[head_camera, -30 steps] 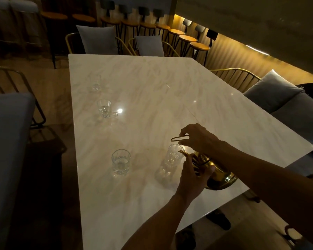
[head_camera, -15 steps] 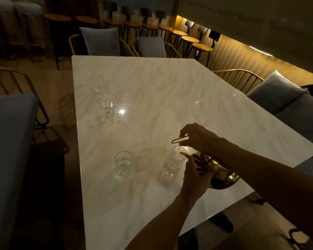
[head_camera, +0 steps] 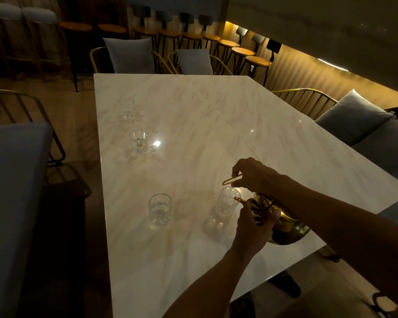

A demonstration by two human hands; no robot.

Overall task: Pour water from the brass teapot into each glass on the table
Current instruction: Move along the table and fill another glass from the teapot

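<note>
The brass teapot (head_camera: 285,226) is tilted to the left over the near right part of the white marble table (head_camera: 216,125), its spout at the rim of a tall clear glass (head_camera: 223,210). My right hand (head_camera: 253,173) grips the teapot's thin brass handle from above. My left hand (head_camera: 253,223) holds the front of the pot near the spout. A short glass (head_camera: 160,208) stands left of the tall one. Another short glass (head_camera: 138,141) is farther back on the left, and a faint fourth glass (head_camera: 128,110) stands beyond it.
Gold wire chairs with grey cushions (head_camera: 129,55) line the far end and the right side (head_camera: 352,115). A grey seat (head_camera: 12,180) is at the left. Bar stools (head_camera: 239,51) run along the lit back wall. Dark shoes (head_camera: 285,285) show under the table's near edge.
The hands and the teapot hold nearly the same pose at the tall glass. The view has shifted slightly, nothing else has moved.
</note>
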